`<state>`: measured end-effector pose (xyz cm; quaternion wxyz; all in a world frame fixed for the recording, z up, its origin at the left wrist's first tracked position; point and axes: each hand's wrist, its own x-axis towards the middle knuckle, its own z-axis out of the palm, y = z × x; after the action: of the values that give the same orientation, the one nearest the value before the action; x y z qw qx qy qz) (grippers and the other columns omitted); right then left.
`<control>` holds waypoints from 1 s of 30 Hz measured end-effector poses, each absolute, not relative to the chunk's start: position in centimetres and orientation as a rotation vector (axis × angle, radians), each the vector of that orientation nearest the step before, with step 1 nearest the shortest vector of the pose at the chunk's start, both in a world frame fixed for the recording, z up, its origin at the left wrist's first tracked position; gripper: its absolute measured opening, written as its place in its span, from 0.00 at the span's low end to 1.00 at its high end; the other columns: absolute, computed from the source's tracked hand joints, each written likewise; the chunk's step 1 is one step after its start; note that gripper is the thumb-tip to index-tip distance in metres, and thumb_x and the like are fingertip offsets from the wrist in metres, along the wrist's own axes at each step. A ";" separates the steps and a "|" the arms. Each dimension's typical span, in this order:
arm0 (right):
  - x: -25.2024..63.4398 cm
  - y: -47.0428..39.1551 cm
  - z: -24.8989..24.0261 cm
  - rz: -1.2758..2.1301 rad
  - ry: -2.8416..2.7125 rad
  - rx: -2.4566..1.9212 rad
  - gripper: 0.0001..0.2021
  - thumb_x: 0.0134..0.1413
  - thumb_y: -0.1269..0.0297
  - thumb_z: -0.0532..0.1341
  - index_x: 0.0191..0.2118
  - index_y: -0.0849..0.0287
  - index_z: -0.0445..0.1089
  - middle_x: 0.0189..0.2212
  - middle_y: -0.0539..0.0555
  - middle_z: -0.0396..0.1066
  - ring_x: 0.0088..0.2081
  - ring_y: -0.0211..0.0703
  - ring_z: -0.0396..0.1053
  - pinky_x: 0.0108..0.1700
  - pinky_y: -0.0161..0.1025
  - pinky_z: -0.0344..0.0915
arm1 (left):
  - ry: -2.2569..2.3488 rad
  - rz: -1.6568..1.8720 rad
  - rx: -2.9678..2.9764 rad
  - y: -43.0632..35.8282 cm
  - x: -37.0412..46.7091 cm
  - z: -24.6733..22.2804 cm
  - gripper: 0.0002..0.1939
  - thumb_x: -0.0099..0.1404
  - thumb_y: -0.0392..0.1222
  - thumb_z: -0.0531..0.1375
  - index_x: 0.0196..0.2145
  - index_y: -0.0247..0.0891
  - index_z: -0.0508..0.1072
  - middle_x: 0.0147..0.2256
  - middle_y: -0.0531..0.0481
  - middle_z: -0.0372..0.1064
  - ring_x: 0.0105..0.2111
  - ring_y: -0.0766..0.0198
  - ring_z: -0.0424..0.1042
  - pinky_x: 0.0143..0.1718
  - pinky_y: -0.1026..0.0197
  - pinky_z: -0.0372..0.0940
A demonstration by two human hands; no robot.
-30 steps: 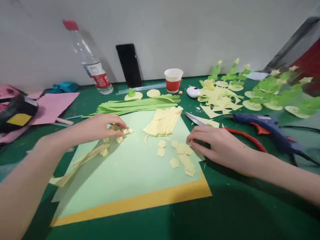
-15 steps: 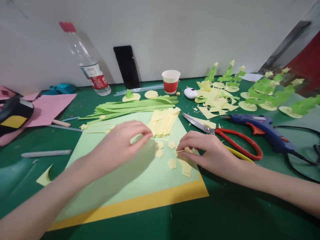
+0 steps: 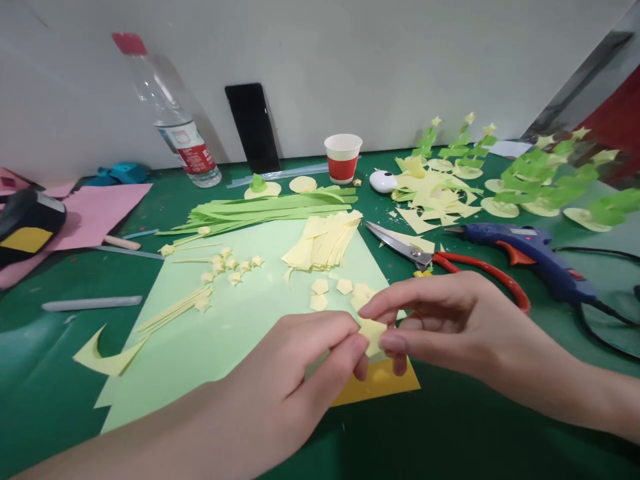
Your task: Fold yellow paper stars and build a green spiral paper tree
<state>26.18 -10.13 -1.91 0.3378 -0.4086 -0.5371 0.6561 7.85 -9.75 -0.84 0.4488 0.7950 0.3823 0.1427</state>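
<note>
Over the front right part of the pale green sheet [image 3: 220,353], a small pale yellow paper pentagon [image 3: 373,337] is held up between my hands. My left hand [image 3: 310,373] pinches its left edge between thumb and forefinger. The thumb of my right hand [image 3: 450,340] presses its right edge, while the forefinger curves over its top; the other fingertips are partly hidden. Several flat paper pentagons [image 3: 319,287] lie just beyond the fingers. Behind them is a fanned stack of pale yellow paper strips [image 3: 325,241]. Small folded paper stars [image 3: 231,264] lie to the left.
Red-handled scissors [image 3: 417,253] and a blue glue gun [image 3: 530,257] lie right. Beyond are paper scraps [image 3: 440,197], green paper plants [image 3: 545,177] and a paper cup [image 3: 343,160]. Green strips [image 3: 270,212], a bottle [image 3: 187,147], a phone [image 3: 253,127] and a tape measure [image 3: 30,227] stand around.
My left hand has moved right and toward me, from beside the yellow strips to the pentagon, uncovering the folded stars. My right hand has come nearer to me and turned, and both hands now meet.
</note>
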 end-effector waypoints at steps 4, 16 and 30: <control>26.3 -10.1 -1.8 1.481 -1.646 -0.959 0.12 0.45 0.74 0.62 0.34 0.51 0.75 0.27 0.46 0.73 0.25 0.29 0.69 0.24 0.19 0.65 | 0.982 0.361 1.893 -9.9 7.6 -0.7 0.15 0.67 0.41 0.45 0.24 0.41 0.63 0.22 0.60 0.59 0.24 0.72 0.62 0.22 0.75 0.56; 26.1 -10.5 -2.2 0.879 -1.858 -0.892 0.06 0.44 0.70 0.66 0.32 0.58 0.73 0.23 0.48 0.73 0.21 0.32 0.69 0.25 0.25 0.69 | 0.909 0.496 1.878 -9.5 7.9 -1.1 0.12 0.65 0.37 0.50 0.24 0.40 0.65 0.24 0.61 0.63 0.25 0.74 0.63 0.26 0.76 0.58; 26.5 -10.6 -1.9 0.742 -1.935 -0.863 0.10 0.43 0.73 0.66 0.35 0.56 0.71 0.25 0.47 0.73 0.24 0.32 0.70 0.28 0.23 0.69 | 0.802 0.675 2.583 -9.4 7.5 -1.4 0.09 0.68 0.34 0.48 0.29 0.36 0.62 0.26 0.53 0.65 0.26 0.69 0.62 0.27 0.68 0.57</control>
<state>26.50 -10.56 -1.92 0.4334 -0.3465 -0.7768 0.2979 7.52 -9.42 -1.40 0.1762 0.9121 0.2832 0.2383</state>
